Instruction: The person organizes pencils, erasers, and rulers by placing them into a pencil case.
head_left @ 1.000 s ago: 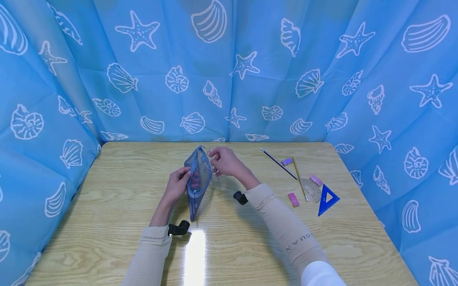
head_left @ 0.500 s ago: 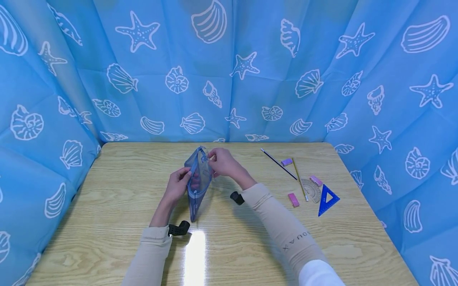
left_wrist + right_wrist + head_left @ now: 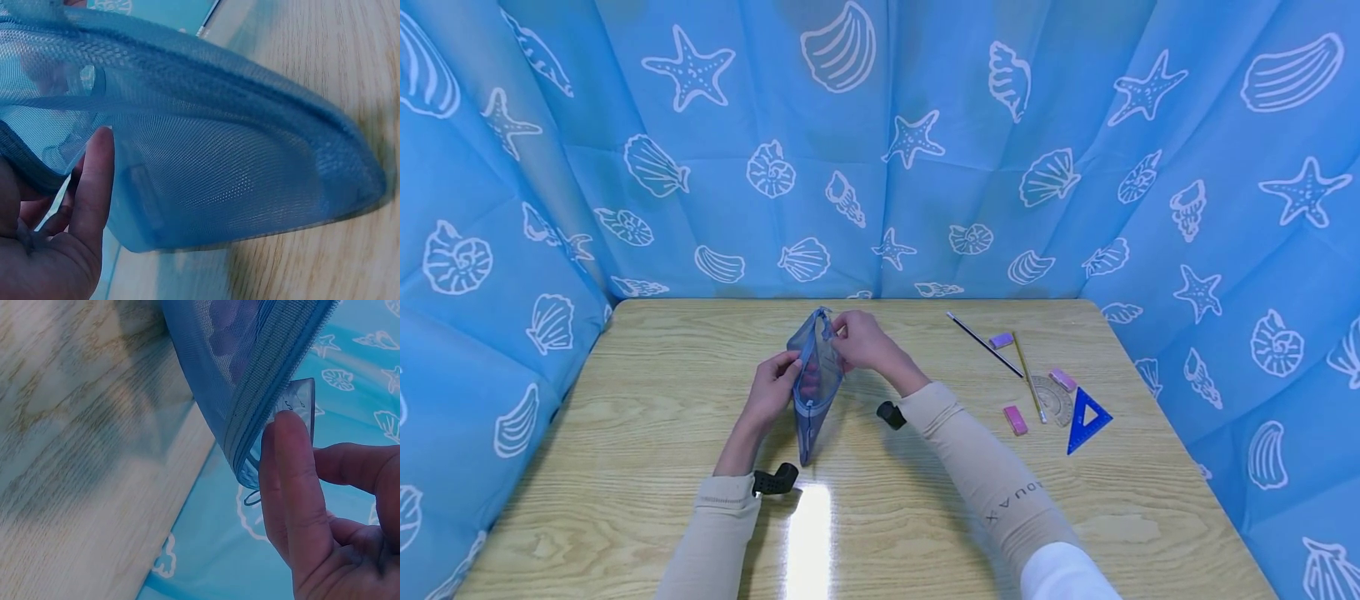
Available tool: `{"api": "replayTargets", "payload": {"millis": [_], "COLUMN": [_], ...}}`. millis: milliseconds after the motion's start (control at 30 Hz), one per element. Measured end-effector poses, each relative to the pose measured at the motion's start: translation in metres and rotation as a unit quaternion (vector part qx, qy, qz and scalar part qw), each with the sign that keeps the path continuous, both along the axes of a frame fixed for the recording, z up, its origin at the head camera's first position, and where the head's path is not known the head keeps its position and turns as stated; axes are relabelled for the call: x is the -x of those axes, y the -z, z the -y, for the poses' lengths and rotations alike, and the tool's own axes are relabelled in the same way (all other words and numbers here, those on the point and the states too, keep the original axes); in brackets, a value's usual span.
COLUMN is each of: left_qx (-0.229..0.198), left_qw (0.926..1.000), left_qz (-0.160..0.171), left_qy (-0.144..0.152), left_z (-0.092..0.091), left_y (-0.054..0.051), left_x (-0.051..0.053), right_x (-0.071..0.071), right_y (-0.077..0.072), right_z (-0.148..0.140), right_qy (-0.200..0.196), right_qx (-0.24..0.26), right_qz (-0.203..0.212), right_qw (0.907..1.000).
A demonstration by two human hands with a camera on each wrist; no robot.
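left grip (image 3: 772,387) pinches the gaping mesh pouch (image 3: 823,385) by its rim over the bench (image 3: 662,400); right grip (image 3: 863,342) (forearm slanting leftward, fingertips close together) holds a clear plastic piece (image 3: 302,395) at its mouth.

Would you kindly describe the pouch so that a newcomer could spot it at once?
Over the wooden table are two beige sleeves. Between the left hand, which grips it, and the right hand is the pouch, its mouth open. Unlike the clear piece the right hand pinches, it is blue, zipped mesh.
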State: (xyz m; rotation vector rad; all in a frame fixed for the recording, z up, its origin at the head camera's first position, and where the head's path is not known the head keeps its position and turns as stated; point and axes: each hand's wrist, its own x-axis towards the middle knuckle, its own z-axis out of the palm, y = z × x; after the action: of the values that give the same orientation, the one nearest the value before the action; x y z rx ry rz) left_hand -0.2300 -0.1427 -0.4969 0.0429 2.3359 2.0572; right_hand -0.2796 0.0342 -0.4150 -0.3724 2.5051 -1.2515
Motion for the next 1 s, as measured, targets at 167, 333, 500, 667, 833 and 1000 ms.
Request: {"api": "replayTargets", "payload": {"millis": [167, 333, 500, 667, 833, 1000], "left_qx": [-0.001, -0.022, -0.029, -0.036, -0.037, -0.007], "left_qw": [1.0, 0.9997, 0.9995, 0.9992, 0.9991, 1.0], "left_qz": [-0.006, 0.005, 0.003, 0.004, 0.004, -0.002], "left_qy": [0.001, 0.009, 0.012, 0.018, 0.019, 0.004], "left_z": [0.0, 0.0, 0.001, 0.002, 0.002, 0.004], "left_y": [0.0, 0.0, 0.0, 0.0, -0.001, -0.002], "left_x": [0.0, 0.0, 0.0, 0.0, 0.0, 0.0], "right_x": [0.002, 0.001, -0.001, -0.005, -0.01, -0.015], "right_y": [0.002, 0.001, -0.002, -0.007, -0.01, -0.007], "right_z": [0.001, 0.001, -0.001, -0.008, -0.022, -0.046], "right_qy": [-0.003, -0.003, -0.009, -0.015, -0.02, -0.013], "right_qx": [0.0, -0.007, -0.004, 0.0, 0.014, 0.016], "right_qz": [0.007, 0.009, 0.011, -0.009, -0.039, -0.061], "right_qw": [1.0, 0.9999, 0.9999, 0.9999, 0.9989, 0.998]}}
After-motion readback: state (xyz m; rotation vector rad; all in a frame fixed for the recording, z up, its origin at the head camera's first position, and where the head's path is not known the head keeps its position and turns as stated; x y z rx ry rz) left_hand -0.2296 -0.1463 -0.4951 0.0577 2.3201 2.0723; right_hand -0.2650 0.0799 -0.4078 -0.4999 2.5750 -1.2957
